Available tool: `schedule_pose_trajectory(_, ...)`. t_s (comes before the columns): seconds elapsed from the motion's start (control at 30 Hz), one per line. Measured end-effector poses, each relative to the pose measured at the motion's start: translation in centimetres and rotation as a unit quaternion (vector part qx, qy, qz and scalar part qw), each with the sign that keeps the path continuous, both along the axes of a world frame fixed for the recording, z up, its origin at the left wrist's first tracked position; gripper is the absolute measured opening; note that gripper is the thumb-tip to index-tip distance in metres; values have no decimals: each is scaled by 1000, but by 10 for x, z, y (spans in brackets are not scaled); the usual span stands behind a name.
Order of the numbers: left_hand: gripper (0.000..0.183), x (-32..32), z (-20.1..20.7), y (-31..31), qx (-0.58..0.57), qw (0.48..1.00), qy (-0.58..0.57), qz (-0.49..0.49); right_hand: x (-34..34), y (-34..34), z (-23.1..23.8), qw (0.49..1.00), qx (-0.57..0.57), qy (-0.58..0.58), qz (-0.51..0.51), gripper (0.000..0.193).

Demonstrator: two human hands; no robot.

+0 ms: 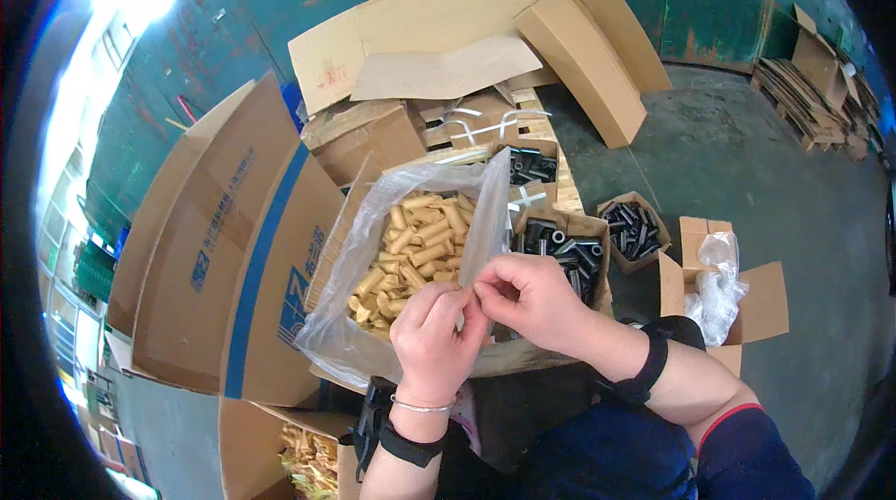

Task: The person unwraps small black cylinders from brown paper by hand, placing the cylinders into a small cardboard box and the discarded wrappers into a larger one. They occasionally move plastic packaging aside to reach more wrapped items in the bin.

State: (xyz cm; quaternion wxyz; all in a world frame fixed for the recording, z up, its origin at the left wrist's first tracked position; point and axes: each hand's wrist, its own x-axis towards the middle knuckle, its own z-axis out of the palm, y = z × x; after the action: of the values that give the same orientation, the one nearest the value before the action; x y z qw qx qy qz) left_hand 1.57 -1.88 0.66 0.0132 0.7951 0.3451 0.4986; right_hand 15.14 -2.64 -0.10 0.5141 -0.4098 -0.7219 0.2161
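Close together, the fingertips of my left hand (pixel 431 339) and my right hand (pixel 534 296) meet in a pinch above the near right side of a lined box. Whatever they hold is too small or hidden to name. Below and beyond them, a clear plastic bag (pixel 492 211) lines the box and spreads over its rim. Many short tan cylinders (pixel 420 243) lie loose inside it. Just right of the bag, near my right hand, black tubes (pixel 581 262) fill an open carton.
Tall cardboard flaps (pixel 252 220) rise on the left. Flattened cardboard (pixel 420 24) and a leaning carton (pixel 597 61) stand at the back. On the right are a small box of black pieces (pixel 633 231) and an open carton (pixel 767 299) with clear plastic. Tan scraps (pixel 310 463) lie lower left.
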Motion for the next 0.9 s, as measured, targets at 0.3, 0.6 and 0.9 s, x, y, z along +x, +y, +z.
schedule_pose_trajectory(0.3,12,-3,2,-3,25,998,-54,-8,-6,8,-8,913,-269,303,50,13)
schedule_pose_trajectory(0.6,9,-16,5,8,-119,930,-337,-87,0,15,-28,869,-374,324,-4,15)
schedule_pose_trajectory(0.9,54,-20,-19,15,-735,607,-248,-173,-2,2,-5,995,-65,80,-11,9)
